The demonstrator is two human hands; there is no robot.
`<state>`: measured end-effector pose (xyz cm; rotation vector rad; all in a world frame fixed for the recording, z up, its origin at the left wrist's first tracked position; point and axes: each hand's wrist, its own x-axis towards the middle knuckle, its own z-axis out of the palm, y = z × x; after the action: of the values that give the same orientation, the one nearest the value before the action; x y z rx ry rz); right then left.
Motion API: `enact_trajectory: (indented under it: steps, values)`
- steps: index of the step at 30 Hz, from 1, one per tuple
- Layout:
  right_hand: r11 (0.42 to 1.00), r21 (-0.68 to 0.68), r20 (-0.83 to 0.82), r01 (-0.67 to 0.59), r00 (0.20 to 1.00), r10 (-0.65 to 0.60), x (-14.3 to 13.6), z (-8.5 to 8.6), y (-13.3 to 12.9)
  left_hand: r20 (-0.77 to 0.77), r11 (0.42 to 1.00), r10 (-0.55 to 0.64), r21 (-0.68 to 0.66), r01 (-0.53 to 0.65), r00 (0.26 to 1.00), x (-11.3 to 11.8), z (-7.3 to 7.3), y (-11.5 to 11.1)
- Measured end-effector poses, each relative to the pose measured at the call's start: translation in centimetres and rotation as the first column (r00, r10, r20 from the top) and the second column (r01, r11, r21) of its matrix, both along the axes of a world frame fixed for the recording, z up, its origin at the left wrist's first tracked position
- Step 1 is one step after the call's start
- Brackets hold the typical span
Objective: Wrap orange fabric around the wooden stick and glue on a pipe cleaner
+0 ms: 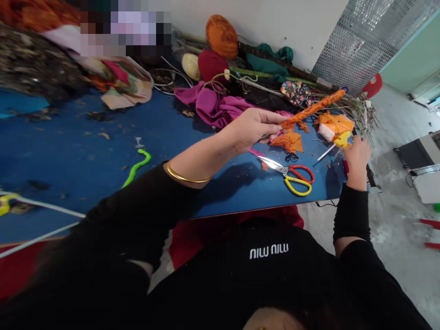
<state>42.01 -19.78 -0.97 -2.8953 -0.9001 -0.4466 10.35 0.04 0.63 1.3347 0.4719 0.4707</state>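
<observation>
My left hand (256,128) is closed around the lower end of a stick wrapped in orange cloth (316,107), which slants up to the right. My right hand (358,153), at the table's right end, has its fingers against a yellow glue gun (343,139) with a white stick pointing out of it. An orange and white bundle (333,126) lies just behind the yellow tool. Orange cloth scraps (290,142) rest beneath the wrapped stick. Scissors with one red and one yellow handle (285,170) lie open between my hands, near the front edge.
Behind my hands are magenta cloth (216,107), an orange cloth-covered ball (222,36), a dark red one (211,66) and long branches. A green fuzzy strip (139,165) lies on the blue table (85,160). White cord crosses the left front. A blurred pile stands back left.
</observation>
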Motion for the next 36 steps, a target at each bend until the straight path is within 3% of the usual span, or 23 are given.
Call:
enact_trajectory:
  steps: [2,4,6,8,9,11,13,15,19,24,30,36]
  values:
    - [0.985,0.164,0.118,-0.046,0.993,0.027,-1.9,0.3,0.1,0.007,1.000,-0.005,0.015,0.005,1.000,0.0,0.1,-0.2]
    - [0.910,0.376,0.206,-0.175,0.973,0.102,-4.5,0.3,0.3,0.010,0.999,-0.005,0.035,0.004,1.000,0.0,0.2,-0.4]
    - [0.746,0.576,0.191,-0.334,0.943,0.274,-7.9,-0.1,0.9,0.010,0.998,-0.001,0.064,0.000,1.000,0.0,0.2,-0.6]
    - [0.542,0.752,0.005,-0.374,0.826,0.563,-11.4,-0.7,1.8,0.010,0.996,0.005,0.093,-0.006,1.000,0.0,0.1,-0.7]
    - [0.486,0.819,-0.126,-0.304,0.731,0.671,-13.0,-1.0,2.3,0.009,0.994,0.007,0.107,-0.008,1.000,0.0,0.0,-0.7]
    - [0.450,0.885,-0.317,-0.121,0.552,0.772,-15.6,-1.4,3.4,0.006,0.991,0.009,0.133,-0.009,1.000,0.1,-0.3,-0.7]
    - [0.408,0.910,-0.398,0.077,0.443,0.803,-17.2,-1.6,4.5,0.004,0.988,0.009,0.157,-0.010,1.000,0.1,-0.5,-0.7]
    - [0.367,0.904,-0.426,0.220,0.387,0.818,-17.8,-1.8,5.3,0.003,0.985,0.007,0.173,-0.008,1.000,0.2,-0.7,-0.7]
    - [0.318,0.893,-0.424,0.320,0.357,0.832,-18.0,-1.9,6.0,0.016,0.979,0.004,0.203,-0.008,1.000,0.3,-0.8,-0.8]
    - [0.334,0.895,-0.433,0.296,0.390,0.813,-18.3,-2.1,6.1,0.025,0.969,0.009,0.247,-0.015,1.000,0.4,-1.0,-0.7]
    - [0.300,0.896,-0.415,0.326,0.381,0.826,-18.5,-2.1,6.1,0.027,0.969,-0.006,0.246,-0.001,1.000,0.5,-1.3,-0.7]
    - [0.302,0.895,-0.419,0.328,0.389,0.820,-18.7,-2.1,6.1,0.008,0.972,-0.001,0.235,-0.001,1.000,0.5,-1.0,-1.0]
